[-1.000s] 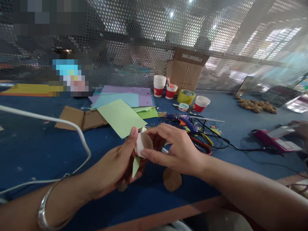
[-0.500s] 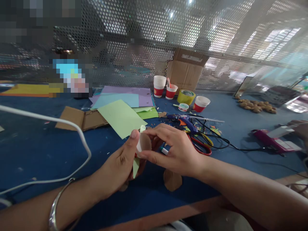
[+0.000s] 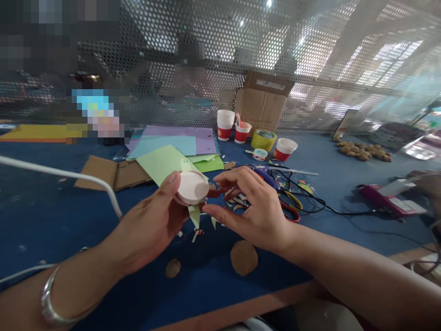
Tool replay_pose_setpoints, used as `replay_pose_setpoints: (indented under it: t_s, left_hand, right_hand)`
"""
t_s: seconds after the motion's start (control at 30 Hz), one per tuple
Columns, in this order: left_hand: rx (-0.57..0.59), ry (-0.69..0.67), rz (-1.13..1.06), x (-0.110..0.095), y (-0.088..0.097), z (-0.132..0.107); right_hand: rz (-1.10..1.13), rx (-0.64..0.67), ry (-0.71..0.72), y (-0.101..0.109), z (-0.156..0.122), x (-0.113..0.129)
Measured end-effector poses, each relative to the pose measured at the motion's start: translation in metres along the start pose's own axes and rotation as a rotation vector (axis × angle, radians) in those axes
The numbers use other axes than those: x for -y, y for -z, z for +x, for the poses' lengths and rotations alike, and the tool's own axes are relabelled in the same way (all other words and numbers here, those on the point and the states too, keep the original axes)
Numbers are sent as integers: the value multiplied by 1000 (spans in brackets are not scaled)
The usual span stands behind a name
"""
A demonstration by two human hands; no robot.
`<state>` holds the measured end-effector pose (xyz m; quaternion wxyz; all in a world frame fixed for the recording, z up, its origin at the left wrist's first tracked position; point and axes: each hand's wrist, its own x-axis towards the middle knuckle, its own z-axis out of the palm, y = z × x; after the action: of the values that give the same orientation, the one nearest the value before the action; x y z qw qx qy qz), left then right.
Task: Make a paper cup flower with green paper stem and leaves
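1. Small white paper cup in the left hand: matt, smooth.
2. Round brown cardboard disc beneath the right hand: rough, dull.
3. Silver metal bangle behind the left hand: glossy.

A blue-covered table is being closed off at twelve o'clock by a perforated metal screen; bright daylight is being let through it at two o'clock.

Craft workshop bench. Evidence: blue-covered worktable littered with pastel paper sheets, flat brown cardboard pieces, blue hot-glue gun, red-handled scissors, yellow tape roll, red-and-white paper cups. Perforated metal screen behind, brown cardboard box against it.
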<state>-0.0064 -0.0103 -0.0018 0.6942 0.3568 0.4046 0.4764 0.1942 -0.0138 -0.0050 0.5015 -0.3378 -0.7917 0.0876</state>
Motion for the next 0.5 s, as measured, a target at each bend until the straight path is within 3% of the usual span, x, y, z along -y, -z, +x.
replay_pose_setpoints:
  t_s: [0.2,0.33,0.5]
  left_hand:
    - [-52,-12,18,3,5,0]
    - [-16,-12,7,4,3,1]
    - [40,15,34,4,2,-1]
  right_hand:
    - [-28,73,134,-2,-3,-1]
    - [-87,108,290,-2,-2,-3]
    - [-168,134,376,1,0,-3]
